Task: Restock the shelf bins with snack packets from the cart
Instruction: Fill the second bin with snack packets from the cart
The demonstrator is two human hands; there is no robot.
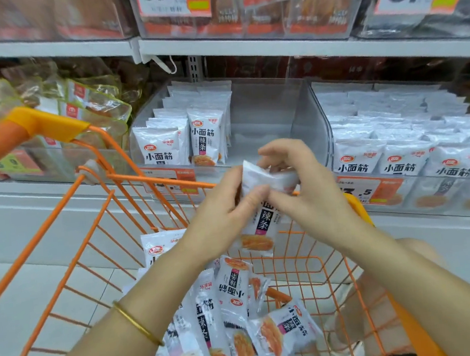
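Note:
Both hands hold a small stack of white snack packets [260, 218] above the orange wire cart [71, 251]. My left hand [226, 216] grips the stack from the left, thumb on its front. My right hand [301, 188] curls over the top and right side. More loose packets [235, 315] lie in the cart below my arms. Straight ahead is a clear shelf bin [303, 119] with two rows of the same packets [189, 136] on its left side and bare room on its right.
A second clear bin [408, 138] to the right is packed with the same white packets. Transparent snack bags [89, 108] fill the shelf to the left. The upper shelf [272, 45] carries price tags 9.8 and 8.8. The cart's orange handle [42, 124] rises at left.

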